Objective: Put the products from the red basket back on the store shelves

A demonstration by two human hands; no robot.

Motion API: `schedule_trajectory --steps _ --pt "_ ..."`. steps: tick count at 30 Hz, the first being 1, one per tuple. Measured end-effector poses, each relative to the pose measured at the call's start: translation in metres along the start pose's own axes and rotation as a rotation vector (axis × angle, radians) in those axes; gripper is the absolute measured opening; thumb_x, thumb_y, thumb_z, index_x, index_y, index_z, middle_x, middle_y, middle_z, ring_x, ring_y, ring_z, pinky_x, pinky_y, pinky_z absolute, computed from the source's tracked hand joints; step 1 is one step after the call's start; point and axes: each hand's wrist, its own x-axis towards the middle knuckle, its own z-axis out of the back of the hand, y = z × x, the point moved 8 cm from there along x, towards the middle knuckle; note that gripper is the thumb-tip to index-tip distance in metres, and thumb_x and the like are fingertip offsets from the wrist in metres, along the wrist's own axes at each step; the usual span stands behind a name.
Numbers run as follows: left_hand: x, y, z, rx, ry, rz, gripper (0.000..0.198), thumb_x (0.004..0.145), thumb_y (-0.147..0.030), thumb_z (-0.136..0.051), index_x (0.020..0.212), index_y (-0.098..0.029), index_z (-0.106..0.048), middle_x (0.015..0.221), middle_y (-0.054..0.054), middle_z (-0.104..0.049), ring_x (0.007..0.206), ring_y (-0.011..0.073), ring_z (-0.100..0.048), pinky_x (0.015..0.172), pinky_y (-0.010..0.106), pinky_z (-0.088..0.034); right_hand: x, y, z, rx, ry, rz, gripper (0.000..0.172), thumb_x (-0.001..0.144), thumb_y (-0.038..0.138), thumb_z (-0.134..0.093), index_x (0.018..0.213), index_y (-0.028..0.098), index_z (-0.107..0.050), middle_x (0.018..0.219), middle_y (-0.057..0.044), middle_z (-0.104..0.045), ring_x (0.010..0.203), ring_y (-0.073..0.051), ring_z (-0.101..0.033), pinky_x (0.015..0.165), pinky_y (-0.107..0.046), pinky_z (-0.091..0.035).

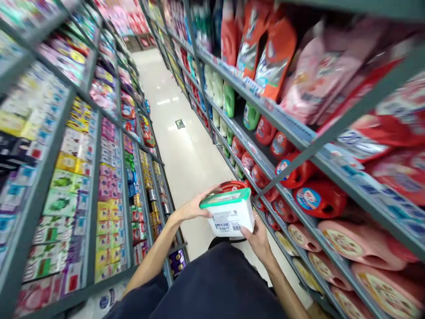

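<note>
A white plastic tub (229, 218) with a green lid is held between my two hands in front of my body. Small print and a barcode face me on its side. My left hand (195, 204) grips the tub's left end, fingers reaching over toward the lid. Around the lower right corner my right hand (257, 234) is closed, its thumb on the printed side. A red basket (232, 186) shows partly behind the tub; the rest of it is hidden.
Shelves of boxed and packaged goods (106, 199) line the left side. On the right, shelves carry red detergent bottles (315, 199), pink bottles (358, 239) and orange bags (275, 53). A pale tiled floor (186, 155) with a dark floor sign (179, 124) runs between them.
</note>
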Motion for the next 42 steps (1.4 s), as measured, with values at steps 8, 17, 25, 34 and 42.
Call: schedule_trajectory --steps 8,17,25,34,42 --pt "-0.113 -0.078 -0.227 -0.113 -0.500 -0.407 0.127 0.064 -0.094 -0.060 0.158 -0.015 -0.031 0.154 0.019 -0.047 0.144 0.0384 -0.044 0.117 0.042 -0.043 -0.161 0.113 0.038 -0.533 -0.435 0.568 0.092 0.086 0.037 -0.077 0.162 0.024 -0.026 0.160 -0.014 -0.041 0.145 -0.036 -0.044 0.119 -0.056 -0.041" --pt "-0.124 -0.083 -0.280 -0.718 -0.364 -0.259 0.094 0.071 -0.068 -0.078 0.146 -0.020 -0.050 0.134 0.012 -0.068 0.129 0.0408 -0.059 0.106 0.051 -0.053 -0.251 0.156 0.126 -0.429 -0.274 0.687 0.057 0.098 0.029 -0.061 0.153 0.030 -0.043 0.164 -0.009 -0.036 0.151 -0.030 -0.036 0.125 -0.057 -0.030" --pt "-0.115 -0.115 -0.367 -0.776 0.109 -0.115 0.084 0.074 -0.066 -0.080 0.141 -0.020 -0.057 0.128 0.014 -0.071 0.122 0.0405 -0.064 0.101 0.052 -0.057 -0.260 0.194 0.188 0.104 -0.187 0.384 0.082 0.081 0.053 -0.081 0.149 0.025 -0.045 0.143 -0.013 -0.060 0.130 -0.031 -0.060 0.110 -0.048 -0.050" --pt "-0.073 -0.173 -0.386 -0.501 0.207 -0.354 0.067 0.088 -0.059 -0.070 0.143 -0.024 -0.053 0.149 0.013 -0.052 0.133 0.0326 -0.055 0.102 0.040 -0.056 -0.323 0.230 0.229 0.171 -0.591 0.464 0.095 0.084 0.045 -0.079 0.160 0.026 -0.024 0.139 -0.012 -0.064 0.119 -0.028 -0.067 0.095 -0.041 -0.060" --pt "-0.070 -0.249 -0.411 -0.392 0.500 -0.534 0.062 0.090 -0.055 -0.070 0.144 -0.027 -0.055 0.153 0.012 -0.049 0.132 0.0325 -0.056 0.105 0.039 -0.053 -0.368 0.294 0.215 0.064 -0.809 0.592 0.092 0.087 0.042 -0.077 0.161 0.028 -0.025 0.141 -0.012 -0.063 0.122 -0.029 -0.066 0.103 -0.045 -0.057"
